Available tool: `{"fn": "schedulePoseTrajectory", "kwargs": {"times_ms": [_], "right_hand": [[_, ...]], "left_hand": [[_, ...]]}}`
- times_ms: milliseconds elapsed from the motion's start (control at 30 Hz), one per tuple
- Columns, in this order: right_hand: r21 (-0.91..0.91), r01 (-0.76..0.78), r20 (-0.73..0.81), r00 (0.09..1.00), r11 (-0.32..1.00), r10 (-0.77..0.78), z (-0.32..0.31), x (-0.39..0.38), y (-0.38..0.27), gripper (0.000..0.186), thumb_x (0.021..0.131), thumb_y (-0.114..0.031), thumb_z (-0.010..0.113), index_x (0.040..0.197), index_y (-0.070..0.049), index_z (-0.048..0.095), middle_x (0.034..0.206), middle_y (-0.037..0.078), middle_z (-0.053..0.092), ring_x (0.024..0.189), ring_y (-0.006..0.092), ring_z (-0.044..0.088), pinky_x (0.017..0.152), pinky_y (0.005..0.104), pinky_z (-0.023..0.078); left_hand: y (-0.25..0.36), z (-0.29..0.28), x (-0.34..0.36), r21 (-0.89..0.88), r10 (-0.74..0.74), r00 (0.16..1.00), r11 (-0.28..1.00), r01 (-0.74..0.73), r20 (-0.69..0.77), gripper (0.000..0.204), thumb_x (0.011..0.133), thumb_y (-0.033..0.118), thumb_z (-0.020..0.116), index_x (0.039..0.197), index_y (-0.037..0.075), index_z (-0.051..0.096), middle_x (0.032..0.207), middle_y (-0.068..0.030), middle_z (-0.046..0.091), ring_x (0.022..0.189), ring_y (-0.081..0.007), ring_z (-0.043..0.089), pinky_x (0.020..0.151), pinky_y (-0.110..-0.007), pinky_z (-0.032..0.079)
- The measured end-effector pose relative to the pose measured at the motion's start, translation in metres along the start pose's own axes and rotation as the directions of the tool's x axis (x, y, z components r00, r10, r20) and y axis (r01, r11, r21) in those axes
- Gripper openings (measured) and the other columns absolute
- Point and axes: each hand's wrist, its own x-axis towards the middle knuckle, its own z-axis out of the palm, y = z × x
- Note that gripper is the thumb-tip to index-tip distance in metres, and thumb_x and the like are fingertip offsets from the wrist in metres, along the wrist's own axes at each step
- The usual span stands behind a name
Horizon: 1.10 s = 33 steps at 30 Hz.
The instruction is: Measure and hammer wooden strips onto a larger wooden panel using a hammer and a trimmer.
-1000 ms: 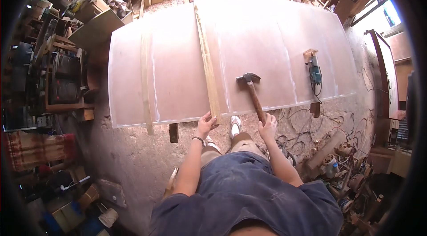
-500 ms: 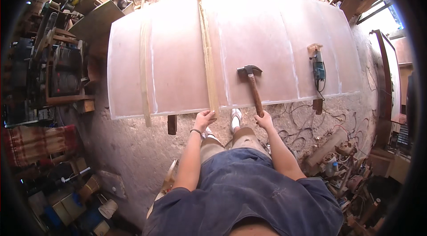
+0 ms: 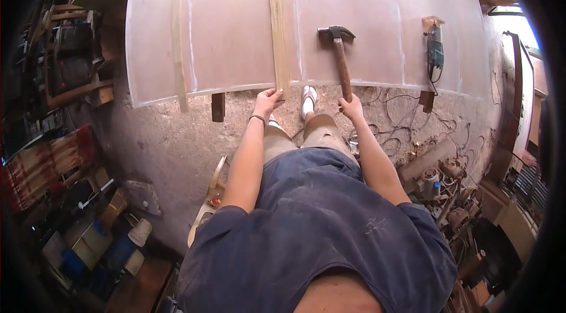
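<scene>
Spanning most of the view, a pale plywood sheet lies flat on low supports above the dirt floor, putting its top within arm's reach. Along it runs a long wooden batten, whose near end the left hand pinches at the sheet's edge, apparently to keep it aligned. Beside it, the right hand is closed around the handle end of a claw hammer resting head-down on the sheet. Farther right, an electric power tool lies parked.
</scene>
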Motion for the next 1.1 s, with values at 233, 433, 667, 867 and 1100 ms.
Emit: {"fn": "schedulePoseTrajectory", "kwargs": {"times_ms": [233, 433, 667, 867, 1100], "right_hand": [[-0.009, 0.054, -0.019, 0.998, 0.999, -0.054, 0.002, -0.001, 0.007, 0.024, 0.082, -0.021, 0.066, 0.092, 0.001, 0.06, 0.076, 0.009, 0.067, 0.062, 0.0157, 0.066, 0.056, 0.0297, 0.054], [0.003, 0.057, -0.054, 0.997, 0.998, -0.057, 0.004, 0.0, 0.011, 0.027, 0.079, -0.025, 0.066, 0.085, 0.001, 0.063, 0.071, 0.01, 0.069, 0.063, 0.0177, 0.069, 0.064, 0.0319, 0.055], [-0.018, 0.062, -0.029, 0.998, 0.998, -0.062, 0.001, 0.002, 0.007, 0.024, 0.081, -0.022, 0.066, 0.089, 0.0, 0.06, 0.073, 0.007, 0.067, 0.06, 0.0156, 0.066, 0.054, 0.0282, 0.052], [-0.019, 0.057, -0.022, 0.998, 0.998, -0.058, 0.002, -0.004, -0.001, 0.025, 0.081, -0.023, 0.067, 0.088, 0.0, 0.06, 0.073, 0.008, 0.067, 0.061, 0.0158, 0.066, 0.057, 0.0294, 0.052], [-0.006, 0.069, -0.018, 0.997, 0.998, -0.069, 0.002, 0.0, 0.008, 0.024, 0.081, -0.021, 0.067, 0.088, 0.001, 0.061, 0.073, 0.008, 0.067, 0.062, 0.016, 0.066, 0.058, 0.0299, 0.053]], "left_hand": [[-0.008, 0.004, -0.006, -0.058, 0.039, 0.999, 0.998, -0.037, 0.031, 0.028, 0.092, 0.007, 0.065, 0.117, -0.003, 0.059, 0.105, -0.0083, 0.067, 0.094, -0.0157, 0.066, 0.085, -0.028, 0.058], [-0.015, 0.003, -0.001, -0.153, 0.038, 0.999, 0.988, -0.034, 0.021, 0.022, 0.093, 0.009, 0.065, 0.111, -0.002, 0.061, 0.103, -0.008, 0.067, 0.092, -0.0153, 0.067, 0.085, -0.027, 0.058], [-0.014, 0.007, 0.004, -0.166, 0.026, 0.999, 0.986, -0.03, -0.027, 0.019, 0.093, 0.013, 0.066, 0.107, 0.0, 0.062, 0.099, -0.0068, 0.068, 0.087, -0.014, 0.067, 0.082, -0.026, 0.059], [-0.017, 0.01, -0.001, -0.19, 0.057, 0.998, 0.98, -0.058, -0.011, 0.019, 0.094, 0.016, 0.064, 0.107, 0.001, 0.062, 0.099, -0.0061, 0.068, 0.089, -0.0144, 0.067, 0.082, -0.026, 0.058], [-0.017, 0.019, -0.002, -0.24, 0.091, 0.994, 0.965, -0.102, -0.057, 0.016, 0.095, 0.013, 0.063, 0.103, 0.0, 0.063, 0.097, -0.0065, 0.067, 0.087, -0.0143, 0.067, 0.076, -0.025, 0.06]]}}
